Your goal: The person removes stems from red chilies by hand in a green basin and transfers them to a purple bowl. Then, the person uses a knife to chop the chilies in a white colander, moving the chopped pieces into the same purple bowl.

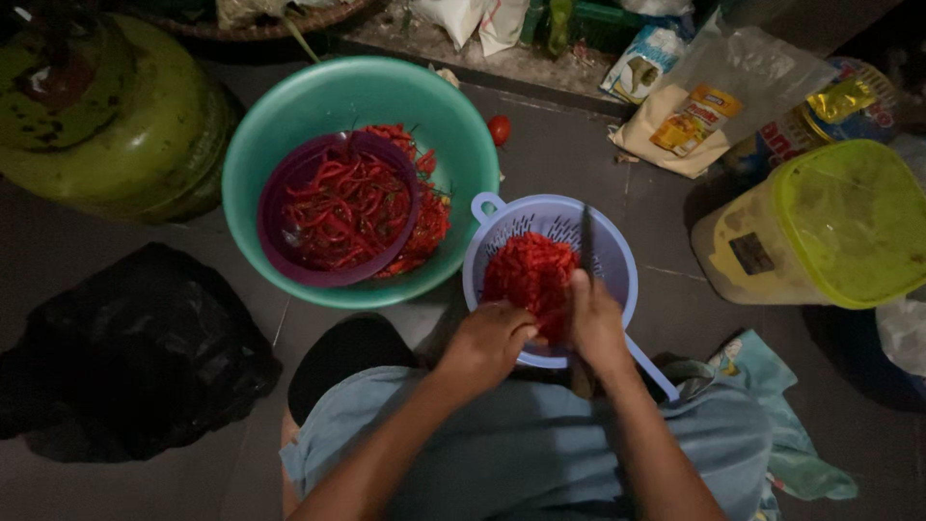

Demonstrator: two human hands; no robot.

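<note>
A pale blue colander [502, 227] with a long handle sits on the floor in front of me, heaped with cut red chili pieces [526, 270]. My right hand [595, 323] grips a knife [585, 236] whose blade points away over the colander. My left hand [489, 340] is closed at the colander's near rim beside the chili pile; what it pinches is too dark to tell. To the left, a teal basin [289, 125] holds whole red chilies [424, 227] and a purple bowl [280, 207] also filled with them.
A green gas cylinder [106, 116] stands far left and a black plastic bag [135, 347] lies below it. A yellow-lidded bucket [820, 227] is at right, food packets [690, 116] behind it, a small tomato [499, 128] on the floor, a cloth [772, 386] by my knee.
</note>
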